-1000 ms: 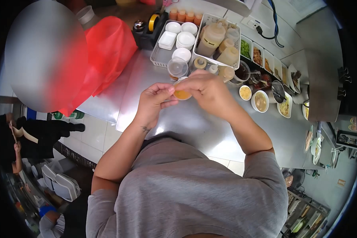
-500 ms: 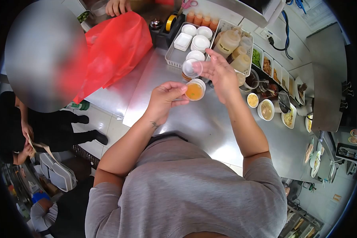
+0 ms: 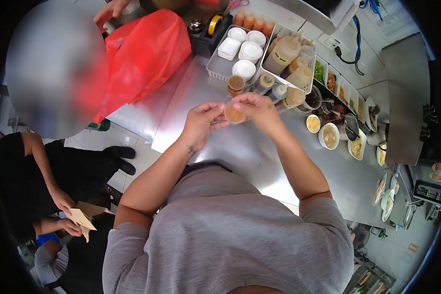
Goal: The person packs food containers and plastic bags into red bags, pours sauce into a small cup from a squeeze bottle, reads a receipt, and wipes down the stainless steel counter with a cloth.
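Note:
A small clear sauce cup (image 3: 234, 115) of orange sauce is held above the steel counter. My left hand (image 3: 201, 122) pinches its left side between thumb and fingers. From the right, my right hand (image 3: 260, 112) has its fingers closed on the rim, with a clear lid lying over the top. Whether the lid is fully seated I cannot tell. Just beyond my hands stands a stack of similar sauce cups (image 3: 235, 84), and squeeze bottles (image 3: 279, 92) are close to my right fingers.
A white basket (image 3: 218, 73) holds stacked white dishes; another basket (image 3: 309, 87) holds sauce bottles. A red plastic bag (image 3: 149, 59) lies at the back left, near another person's hand (image 3: 108, 13). Bowls (image 3: 329, 135) line the right side. A co-worker (image 3: 49, 171) holds paper at left.
My right hand has come down and brought the clear lid onto the cup. The other person's hand has left the red bag's top, moving left. The co-worker at left has shifted.

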`<state>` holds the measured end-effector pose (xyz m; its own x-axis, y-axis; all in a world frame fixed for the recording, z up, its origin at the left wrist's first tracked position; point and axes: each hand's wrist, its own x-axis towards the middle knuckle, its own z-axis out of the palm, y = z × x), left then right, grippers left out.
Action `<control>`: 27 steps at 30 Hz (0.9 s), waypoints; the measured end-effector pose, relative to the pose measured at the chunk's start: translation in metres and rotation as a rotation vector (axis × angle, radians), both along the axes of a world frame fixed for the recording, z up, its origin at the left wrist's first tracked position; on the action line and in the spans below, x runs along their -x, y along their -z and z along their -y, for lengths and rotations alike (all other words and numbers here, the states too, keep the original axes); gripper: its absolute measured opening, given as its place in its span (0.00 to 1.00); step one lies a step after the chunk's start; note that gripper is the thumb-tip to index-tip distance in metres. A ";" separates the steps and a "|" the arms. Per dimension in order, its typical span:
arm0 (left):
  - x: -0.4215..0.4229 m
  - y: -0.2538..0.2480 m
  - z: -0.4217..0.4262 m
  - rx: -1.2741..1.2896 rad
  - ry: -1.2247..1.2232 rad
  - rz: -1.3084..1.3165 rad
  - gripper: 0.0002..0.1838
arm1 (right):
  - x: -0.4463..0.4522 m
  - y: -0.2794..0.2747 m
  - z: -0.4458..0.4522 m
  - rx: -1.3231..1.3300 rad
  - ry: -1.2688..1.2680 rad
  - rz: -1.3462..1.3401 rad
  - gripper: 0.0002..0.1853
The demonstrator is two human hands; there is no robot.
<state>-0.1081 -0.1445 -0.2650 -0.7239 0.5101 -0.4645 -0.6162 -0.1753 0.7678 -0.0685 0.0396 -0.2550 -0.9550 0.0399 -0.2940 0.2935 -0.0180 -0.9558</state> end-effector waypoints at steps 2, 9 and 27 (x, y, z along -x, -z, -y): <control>0.000 0.009 0.001 -0.001 -0.022 0.075 0.12 | 0.000 0.012 0.003 -0.021 -0.010 0.078 0.14; -0.002 0.059 0.017 0.142 0.053 0.030 0.14 | -0.010 0.084 0.031 0.060 0.121 0.152 0.14; 0.004 0.096 0.036 0.587 0.130 -0.216 0.09 | -0.007 0.143 0.062 -0.302 0.067 0.137 0.13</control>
<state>-0.1121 -0.1801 -0.3612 -0.7817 0.3052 -0.5439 -0.4249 0.3778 0.8227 -0.0617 -0.0223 -0.3984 -0.8997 0.2064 -0.3847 0.4274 0.2365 -0.8726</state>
